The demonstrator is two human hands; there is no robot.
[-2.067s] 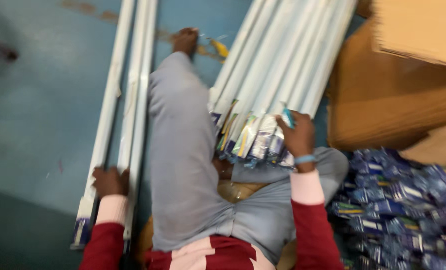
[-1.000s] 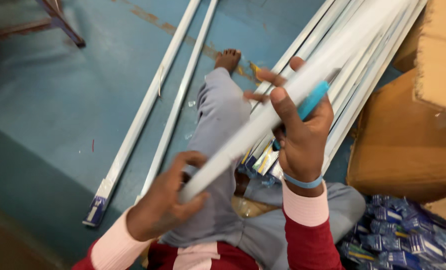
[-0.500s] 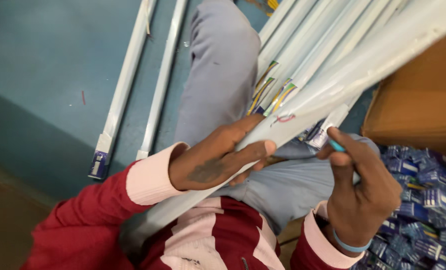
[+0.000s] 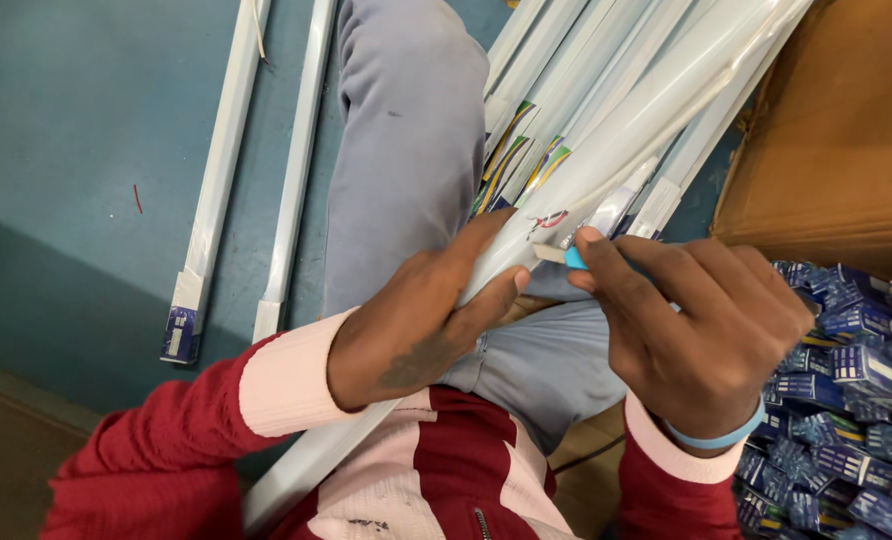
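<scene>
Currently, as seen from the head camera:
Left hand [image 4: 421, 320]: closed around a long white tube [image 4: 646, 110], thumb and fingers wrapped over it just above the lap.
Right hand [image 4: 701, 335]: mostly closed, a small blue tool [image 4: 574, 257] is pinched between thumb and forefinger; only its tip is seen.
Tool: its tip is pressed against the tube's side, just beside the left fingertips [image 4: 511, 285].
Tube: held diagonally, lower end running down past the left sleeve [image 4: 146, 460] towards the bottom edge, upper end up to the top right; wrapped in clear film.
Wristband [image 4: 716, 437]: blue, worn on the right wrist.
Leg [image 4: 411, 130]: grey trousers, stretched out across the floor under the tube.
Tube stack [image 4: 566, 90]: more white tubes lying on the floor right of the leg, printed end caps pointed towards the lap.
Loose tubes [image 4: 221, 180]: two lying side by side on the blue floor [image 4: 76, 150], left of the leg, well apart from the hands.
Cardboard box [image 4: 836, 150]: brown, at the right edge.
Blue packs [image 4: 846, 400]: a heap of small packs below the box, just beside the right hand.
</scene>
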